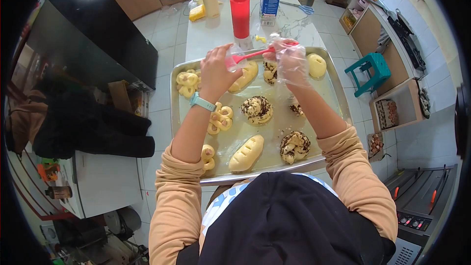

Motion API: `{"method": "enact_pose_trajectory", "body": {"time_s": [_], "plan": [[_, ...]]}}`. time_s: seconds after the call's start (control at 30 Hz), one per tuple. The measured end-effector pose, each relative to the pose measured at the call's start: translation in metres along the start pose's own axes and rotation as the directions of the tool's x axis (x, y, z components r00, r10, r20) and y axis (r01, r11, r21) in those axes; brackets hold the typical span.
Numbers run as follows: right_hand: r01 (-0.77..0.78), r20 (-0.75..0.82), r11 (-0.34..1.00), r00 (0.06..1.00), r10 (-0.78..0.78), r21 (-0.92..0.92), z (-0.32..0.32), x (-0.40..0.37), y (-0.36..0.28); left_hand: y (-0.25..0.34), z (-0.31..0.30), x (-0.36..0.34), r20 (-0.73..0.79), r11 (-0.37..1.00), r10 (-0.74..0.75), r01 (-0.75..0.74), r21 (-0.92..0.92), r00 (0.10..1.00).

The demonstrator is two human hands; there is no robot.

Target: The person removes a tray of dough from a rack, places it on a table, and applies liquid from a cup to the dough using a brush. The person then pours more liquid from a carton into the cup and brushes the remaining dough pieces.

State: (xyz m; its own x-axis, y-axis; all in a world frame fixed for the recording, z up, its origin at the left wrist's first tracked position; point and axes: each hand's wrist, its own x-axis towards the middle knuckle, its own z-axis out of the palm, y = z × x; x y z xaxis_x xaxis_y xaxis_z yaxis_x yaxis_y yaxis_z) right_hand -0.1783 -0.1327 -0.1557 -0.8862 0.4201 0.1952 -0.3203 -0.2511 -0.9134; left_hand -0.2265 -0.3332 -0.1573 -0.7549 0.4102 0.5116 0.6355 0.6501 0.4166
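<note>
Black cloth (274,221) nearest, over your front. Your right hand (289,61), clear-gloved, grips a pink long-handled utensil (262,53); your bare left hand (218,66) grasps a small clear container (237,55). Beneath, silver metal tray (331,99), shaped doughs (247,153); far, red squeeze bottle (240,17).

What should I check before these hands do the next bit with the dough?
1. Pink tool held: ok, the right hand has its handle.
2. Glove on the right hand: ok, a see-through one.
3. Glove on the left hand: not ok, it's bare, with a watch on the wrist.
4. Enough inside the see-through cup: cannot tell, fingers and tool block the view.
5. Dough pieces inside the tray: ok.
6. Red bottle standing up: ok.
</note>
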Motion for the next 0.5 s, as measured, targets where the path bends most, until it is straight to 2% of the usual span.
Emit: {"method": "enact_pose_trajectory", "body": {"time_s": [0.03,0.1,0.17,0.2,0.3,0.33,0.5], "plan": [[-0.011,0.022,1.0,1.0,0.01,0.008,-0.005,0.001,-0.005,-0.007,0.0,-0.001,-0.01,0.998,-0.052,0.051,-0.028,0.999],[0.03,-0.029,0.999,0.999,-0.029,0.012,-0.019,0.005,-0.009,-0.022,0.0,-0.005,-0.019,0.995,-0.091,0.09,-0.052,0.996],[0.127,0.009,0.991,0.992,-0.127,-0.047,-0.036,0.018,-0.006,-0.036,0.0,-0.01,-0.031,0.989,-0.13,0.128,-0.075,0.991],[0.037,-0.007,0.986,0.999,-0.039,-0.165,-0.036,0.015,-0.012,-0.041,-0.002,-0.012,-0.042,0.986,-0.142,0.137,-0.093,0.989],[0.009,0.079,0.961,0.997,0.013,-0.277,-0.039,0.009,0.004,-0.049,-0.002,-0.016,-0.055,0.979,-0.163,0.155,-0.134,0.985],[0.046,0.111,0.933,0.994,-0.007,-0.358,-0.039,0.002,0.007,-0.05,-0.002,-0.017,-0.054,0.975,-0.169,0.159,-0.156,0.984],[0.107,0.097,0.871,0.993,-0.069,-0.48,-0.054,0.017,0.015,-0.053,-0.011,-0.023,-0.075,0.976,-0.17,0.157,-0.153,0.983]]}}
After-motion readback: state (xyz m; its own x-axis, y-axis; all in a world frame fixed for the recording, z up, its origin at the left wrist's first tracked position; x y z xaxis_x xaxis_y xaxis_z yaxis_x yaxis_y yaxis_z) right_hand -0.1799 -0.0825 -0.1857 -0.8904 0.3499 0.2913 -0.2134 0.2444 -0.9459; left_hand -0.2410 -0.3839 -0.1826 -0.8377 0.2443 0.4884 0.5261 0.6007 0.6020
